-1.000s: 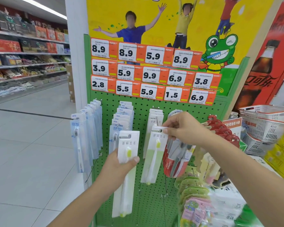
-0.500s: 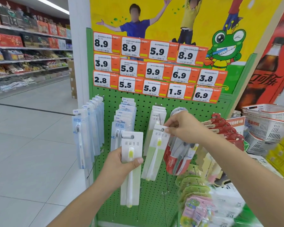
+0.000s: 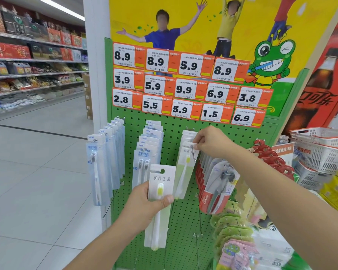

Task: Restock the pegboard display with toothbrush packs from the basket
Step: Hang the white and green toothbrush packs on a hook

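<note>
Right hand (image 3: 211, 143) is pinching the top of one white pack (image 3: 184, 170) at the hook (image 3: 193, 152) on the green pegboard (image 3: 242, 137). Left hand (image 3: 146, 203) is gripping a second white pack (image 3: 160, 193), upright, just left of the first and below it. Fourteen price tags (image 3: 183, 88) are showing above.

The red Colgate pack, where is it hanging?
In the head view, the red Colgate pack hangs right of centre on the green pegboard, just below the right hand.

The right hand (image 3: 211, 142) covers the top corner of the toothbrush pack (image 3: 184, 172) at its fingertips — whether the hole sits on the hook (image 3: 193, 152) cannot be told — and both forearms leave the frame.
</note>
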